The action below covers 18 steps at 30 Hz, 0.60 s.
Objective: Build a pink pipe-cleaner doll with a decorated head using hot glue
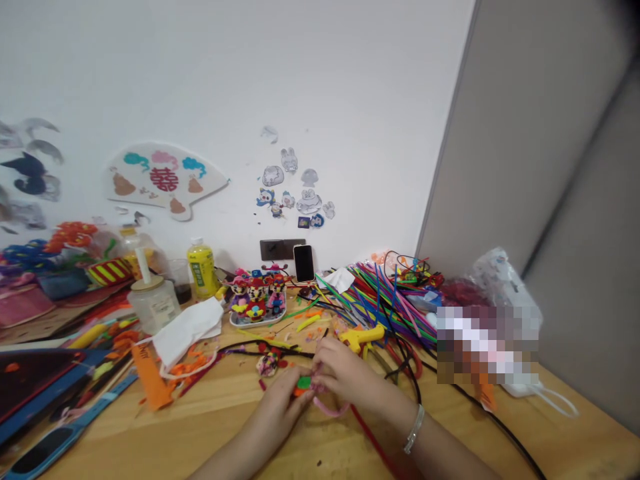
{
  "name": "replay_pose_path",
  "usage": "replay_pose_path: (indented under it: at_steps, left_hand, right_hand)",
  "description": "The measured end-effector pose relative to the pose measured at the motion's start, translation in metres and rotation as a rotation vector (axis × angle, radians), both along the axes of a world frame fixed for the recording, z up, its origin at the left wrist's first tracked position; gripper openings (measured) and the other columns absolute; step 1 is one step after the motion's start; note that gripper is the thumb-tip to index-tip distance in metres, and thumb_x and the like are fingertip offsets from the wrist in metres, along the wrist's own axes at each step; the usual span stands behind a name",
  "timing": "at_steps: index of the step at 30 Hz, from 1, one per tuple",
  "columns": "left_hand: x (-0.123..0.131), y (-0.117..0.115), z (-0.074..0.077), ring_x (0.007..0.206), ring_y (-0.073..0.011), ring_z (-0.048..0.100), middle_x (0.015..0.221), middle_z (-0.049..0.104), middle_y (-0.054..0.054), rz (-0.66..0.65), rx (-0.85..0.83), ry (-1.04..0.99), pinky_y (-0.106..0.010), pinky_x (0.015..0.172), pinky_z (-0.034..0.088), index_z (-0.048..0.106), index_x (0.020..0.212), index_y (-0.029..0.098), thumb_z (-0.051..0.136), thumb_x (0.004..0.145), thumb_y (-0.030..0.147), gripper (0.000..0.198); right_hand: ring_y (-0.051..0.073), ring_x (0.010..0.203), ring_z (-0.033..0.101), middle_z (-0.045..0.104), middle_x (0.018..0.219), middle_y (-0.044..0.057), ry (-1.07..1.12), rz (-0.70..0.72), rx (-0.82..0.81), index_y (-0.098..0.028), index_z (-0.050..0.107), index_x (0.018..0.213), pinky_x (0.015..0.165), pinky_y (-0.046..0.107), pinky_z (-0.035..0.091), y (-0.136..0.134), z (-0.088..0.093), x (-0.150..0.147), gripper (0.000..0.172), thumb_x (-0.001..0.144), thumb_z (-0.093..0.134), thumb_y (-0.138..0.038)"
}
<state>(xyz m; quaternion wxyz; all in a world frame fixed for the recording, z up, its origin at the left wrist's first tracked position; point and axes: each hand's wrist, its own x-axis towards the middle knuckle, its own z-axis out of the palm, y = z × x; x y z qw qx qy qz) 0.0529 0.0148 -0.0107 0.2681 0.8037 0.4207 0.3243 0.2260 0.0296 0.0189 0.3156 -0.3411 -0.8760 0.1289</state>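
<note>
My left hand (286,399) is closed around a small green and orange craft piece (304,383) above the front middle of the table. Against it, the fingers of my right hand (340,368) pinch a pink pipe cleaner (331,409), whose loose end curves down below the hands. My fingers partly cover both things. Just behind my right hand lies a yellow glue gun (363,337). A small multicoloured figure (268,363) rests on the table beyond my left hand.
Colourful finished figures stand in a white tray (257,322). Behind my right hand spreads a heap of pipe cleaners (390,297). A black cable (500,427) runs across the right side. At left are a white mask (187,333), a glass jar (154,307) and a blue watch (70,427).
</note>
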Motion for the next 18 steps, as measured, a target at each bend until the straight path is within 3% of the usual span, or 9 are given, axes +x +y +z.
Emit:
replay_pose_path:
  at_steps: [11,18]
  left_hand:
    - [0.002,-0.013,0.01,0.081,-0.0201,0.056,0.084,0.062,-0.004,-0.121,-0.111,-0.108,-0.029,0.074,0.042,0.058,0.087,0.021,0.047,0.082,0.032,0.016]
    - [0.003,-0.01,0.004,0.095,-0.0213,0.054,0.098,0.06,-0.003,-0.105,-0.222,-0.547,-0.03,0.081,0.041,0.053,0.101,0.023,0.053,0.079,0.032,0.023]
  right_hand:
    - [0.012,0.074,0.05,0.051,0.074,-0.002,0.212,0.153,-0.242,-0.017,0.061,0.071,0.067,0.022,0.04,0.003,0.012,0.012,0.01,0.066,0.069,-0.016]
    - [0.011,0.056,0.046,0.051,0.06,-0.003,0.581,0.045,-0.616,-0.015,0.059,0.063,0.052,0.021,0.036,0.01,-0.007,0.0,0.012,0.062,0.066,-0.025]
